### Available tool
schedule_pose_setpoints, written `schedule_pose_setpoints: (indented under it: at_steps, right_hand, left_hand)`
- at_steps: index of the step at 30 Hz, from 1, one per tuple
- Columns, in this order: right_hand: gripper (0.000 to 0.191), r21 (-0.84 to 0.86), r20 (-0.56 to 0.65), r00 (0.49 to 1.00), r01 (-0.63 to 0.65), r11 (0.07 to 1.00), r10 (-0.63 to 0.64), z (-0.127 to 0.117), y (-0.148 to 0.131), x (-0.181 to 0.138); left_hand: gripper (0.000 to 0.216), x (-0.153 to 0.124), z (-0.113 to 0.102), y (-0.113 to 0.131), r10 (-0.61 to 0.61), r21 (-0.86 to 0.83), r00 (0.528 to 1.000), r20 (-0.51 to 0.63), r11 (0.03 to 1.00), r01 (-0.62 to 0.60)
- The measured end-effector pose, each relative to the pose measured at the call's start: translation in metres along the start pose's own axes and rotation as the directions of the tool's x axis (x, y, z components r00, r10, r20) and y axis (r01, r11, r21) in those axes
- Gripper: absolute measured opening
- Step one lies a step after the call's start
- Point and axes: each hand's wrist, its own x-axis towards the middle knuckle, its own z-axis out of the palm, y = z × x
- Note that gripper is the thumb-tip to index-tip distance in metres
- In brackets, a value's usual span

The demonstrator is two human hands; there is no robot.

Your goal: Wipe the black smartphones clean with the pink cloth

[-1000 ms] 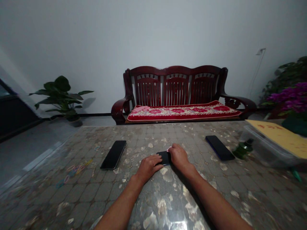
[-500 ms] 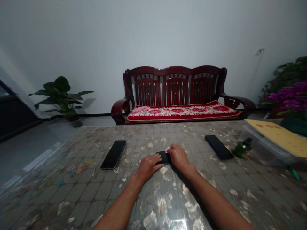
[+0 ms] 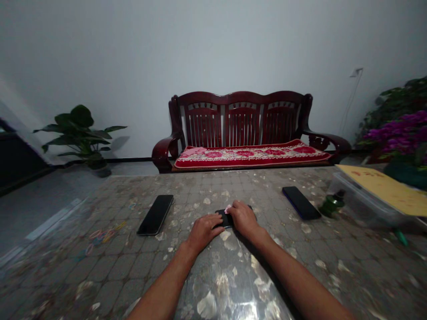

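Tabletop (image 3: 140, 271) is looking smooth and pretty glossy. The middle phone (image 3: 227, 221) is showing a smooth, glassy black face. That pink scrap (image 3: 227, 209) is looking like matt cloth or paper. The bench (image 3: 242, 96) is showing polished wood, its cover (image 3: 247, 154) is looking like soft cloth, and the box (image 3: 352, 195) is looking like clear plastic.

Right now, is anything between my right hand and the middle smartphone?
Yes: a small pink wad, pinched in your right hand at the far edge of the middle smartphone. Nothing visible stands between your left hand and the phone's left end.
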Motion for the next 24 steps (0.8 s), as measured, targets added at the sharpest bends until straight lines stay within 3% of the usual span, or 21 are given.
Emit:
schedule_pose_setpoints:
  at_steps: [4,9,18,24]
  right_hand:
    - [0.028,-0.037,-0.031,0.990,-0.140,0.989,0.139,-0.010,0.033,-0.004]
    - [0.032,-0.020,-0.050,0.989,-0.139,0.990,0.138,-0.014,0.060,-0.009]
    - [0.028,0.090,0.003,0.999,0.038,0.995,-0.039,-0.022,0.068,-0.036]
    - [0.029,0.058,-0.005,0.998,-0.062,0.996,0.062,-0.026,0.065,-0.037]
  left_hand:
    - [0.020,0.000,0.001,-0.001,0.017,0.009,0.999,-0.028,1.000,-0.017]
    - [0.019,0.000,0.000,0.001,-0.005,-0.006,0.999,-0.038,1.000,0.005]
    - [0.022,0.001,0.001,0.006,-0.048,0.030,0.998,-0.032,0.998,0.049]
    - [0.022,0.002,0.001,0.007,-0.044,0.049,0.999,-0.029,0.998,0.045]
